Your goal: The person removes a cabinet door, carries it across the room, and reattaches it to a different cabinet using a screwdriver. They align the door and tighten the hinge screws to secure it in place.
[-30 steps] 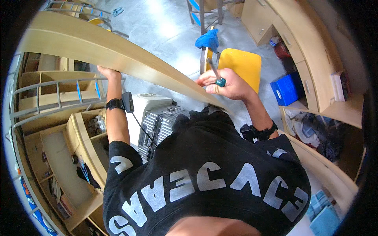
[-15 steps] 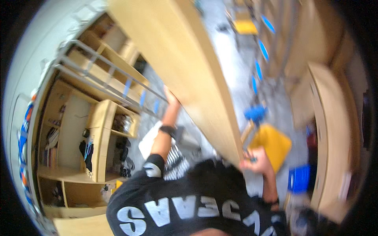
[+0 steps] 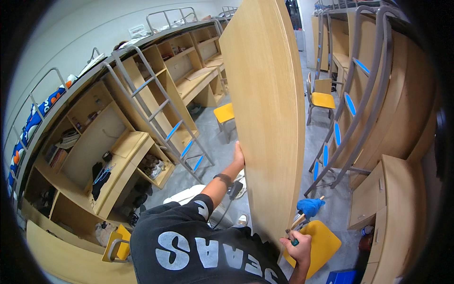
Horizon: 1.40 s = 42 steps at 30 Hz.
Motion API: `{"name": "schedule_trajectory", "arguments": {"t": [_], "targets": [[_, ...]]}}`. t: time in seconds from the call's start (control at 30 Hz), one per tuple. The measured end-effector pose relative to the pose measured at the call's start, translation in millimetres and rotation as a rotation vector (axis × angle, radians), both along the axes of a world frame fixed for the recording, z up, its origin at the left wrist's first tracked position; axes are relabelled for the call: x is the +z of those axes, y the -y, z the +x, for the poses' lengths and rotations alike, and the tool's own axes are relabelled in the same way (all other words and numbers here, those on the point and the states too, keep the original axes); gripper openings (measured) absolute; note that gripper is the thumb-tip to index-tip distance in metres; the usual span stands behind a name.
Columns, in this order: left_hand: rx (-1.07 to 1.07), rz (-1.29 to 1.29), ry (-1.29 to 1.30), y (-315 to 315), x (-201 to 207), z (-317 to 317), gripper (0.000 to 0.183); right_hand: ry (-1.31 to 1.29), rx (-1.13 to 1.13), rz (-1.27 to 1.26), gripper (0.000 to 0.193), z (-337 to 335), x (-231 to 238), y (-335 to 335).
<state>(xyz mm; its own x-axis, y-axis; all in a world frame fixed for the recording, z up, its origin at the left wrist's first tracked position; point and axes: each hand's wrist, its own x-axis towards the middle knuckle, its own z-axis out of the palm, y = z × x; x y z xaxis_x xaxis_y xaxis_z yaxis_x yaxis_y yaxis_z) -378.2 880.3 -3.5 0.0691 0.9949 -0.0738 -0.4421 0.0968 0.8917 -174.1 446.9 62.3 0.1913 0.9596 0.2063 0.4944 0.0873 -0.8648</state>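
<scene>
A tall, light wooden door panel [image 3: 269, 109] stands upright in front of me, its edge towards the right. My left hand [image 3: 239, 154] lies against the panel's left edge, fingers partly hidden behind it. Low at the panel's right edge, my right hand [image 3: 299, 247] is closed around a small tool with a dark green end [image 3: 295, 242]; the rest of the tool is mostly hidden. Just beyond that hand is a yellow chair seat [image 3: 319, 246], with a blue cloth [image 3: 310, 207] over a narrow wooden piece beside it.
Bunk ladders with blue treads rise on the left [image 3: 156, 102] and right [image 3: 347, 104]. Desks with shelves [image 3: 123, 156] line the left wall. A wooden drawer cabinet [image 3: 369, 203] stands at right, near a blue box [image 3: 341, 277]. Another yellow chair [image 3: 323, 100] is farther along the aisle.
My view has lifted and steadied, showing more of the room ahead. The panel appears more upright. Both hands stay at it, the right one still closed around the small tool.
</scene>
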Motion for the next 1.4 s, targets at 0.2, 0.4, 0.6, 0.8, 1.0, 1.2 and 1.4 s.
{"name": "schedule_trajectory", "arguments": {"t": [0.2,0.4,0.6,0.8,1.0,1.2,1.4], "targets": [[-0.046,0.001,0.066,-57,-37,3,0.069,0.151,-0.034,0.000,0.035,-37,11,-47],[-0.115,-0.234,0.288,-179,-145,-28,0.060,0.265,-0.144,-0.084,0.033,-95,12,-116],[-0.398,-0.272,0.461,-278,-223,-48,0.050,0.271,-0.201,-0.252,0.033,-144,18,-206],[-0.265,-0.147,0.323,-340,-124,-37,0.049,0.289,-0.278,-0.196,0.026,-167,44,-299],[-0.237,-0.016,0.356,-391,-22,-19,0.049,0.434,-0.263,-0.138,0.031,-154,59,-359],[-0.023,-0.016,0.289,-445,35,30,0.060,0.260,-0.474,0.025,0.016,-113,77,-402],[0.019,0.084,-0.205,-476,97,97,0.079,0.451,-0.789,0.257,0.028,-52,96,-446]]}}
